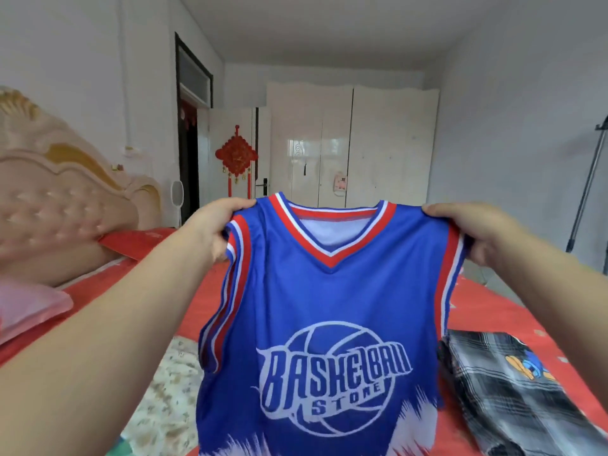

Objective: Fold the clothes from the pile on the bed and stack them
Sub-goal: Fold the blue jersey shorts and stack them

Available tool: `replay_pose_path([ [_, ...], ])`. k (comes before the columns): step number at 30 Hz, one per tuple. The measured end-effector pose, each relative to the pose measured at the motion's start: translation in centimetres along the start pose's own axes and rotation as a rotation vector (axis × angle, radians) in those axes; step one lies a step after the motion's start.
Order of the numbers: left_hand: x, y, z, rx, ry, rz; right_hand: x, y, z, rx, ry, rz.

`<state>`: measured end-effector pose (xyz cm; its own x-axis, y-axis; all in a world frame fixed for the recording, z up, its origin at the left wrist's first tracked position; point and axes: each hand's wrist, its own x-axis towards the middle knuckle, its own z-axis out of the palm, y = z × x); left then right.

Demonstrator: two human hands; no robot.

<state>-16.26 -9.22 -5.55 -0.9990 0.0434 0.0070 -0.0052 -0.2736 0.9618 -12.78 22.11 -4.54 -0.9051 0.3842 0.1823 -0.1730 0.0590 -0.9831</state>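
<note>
Head view is showing both hands holding up a blue jersey [316, 324] by its shoulders, left hand [215, 230] at ten o'clock, right hand [473, 232] at two, fingers pinching cloth. Unfolded yet; next it is needing laying flat on the bed [493, 311], near the plaid garment [513, 396] at four o'clock.

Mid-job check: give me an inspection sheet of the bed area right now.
Surface: bed with red sheet; pale patterned cloth lower left.
Job's things: blue jersey held up in the air, print facing camera; plaid garment lying on the bed, right.
Clutter: pink pillow at left.
Grippers: left hand and right hand each grip a jersey shoulder.
Cables: nothing seen.
Surroundings: headboard, wardrobe, red knot ornament, metal stand.
</note>
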Motion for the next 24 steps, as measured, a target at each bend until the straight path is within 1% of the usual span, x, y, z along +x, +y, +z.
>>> replay_pose_path([
  [2,0.3,1.9,0.8,-0.060,-0.028,0.038,0.5,-1.4,0.2,0.040,0.004,-0.018],
  [3,0.3,2.5,1.4,-0.042,-0.025,0.054,0.7,-1.8,0.4,-0.008,0.024,-0.045],
  [6,0.5,2.7,3.3,0.094,0.051,0.113,1.0,-2.2,1.6,-0.172,0.082,-0.114],
  [10,0.7,2.6,2.4,0.143,0.086,0.221,0.8,-1.9,1.2,-0.155,0.020,-0.124],
  [12,0.4,3.2,0.7,0.200,0.025,0.204,0.6,-1.8,-0.6,-0.160,-0.097,-0.102],
  [14,0.1,3.7,-1.2,0.237,-0.105,0.136,0.6,-1.9,-2.4,-0.186,-0.266,-0.033],
  [15,0.0,3.9,-2.0,0.251,-0.167,0.116,0.7,-1.9,-3.2,-0.203,-0.322,-0.006],
  [18,0.6,4.6,-3.1,0.335,-0.271,0.129,2.1,-2.4,-4.2,-0.244,-0.350,0.004],
  [20,1.7,4.6,-2.8,0.370,-0.259,0.152,3.0,-2.5,-3.5,-0.302,-0.347,-0.007],
  [24,5.8,3.0,-2.4,0.492,-0.103,0.189,5.7,-0.1,-0.7,-0.460,-0.285,-0.041],
])
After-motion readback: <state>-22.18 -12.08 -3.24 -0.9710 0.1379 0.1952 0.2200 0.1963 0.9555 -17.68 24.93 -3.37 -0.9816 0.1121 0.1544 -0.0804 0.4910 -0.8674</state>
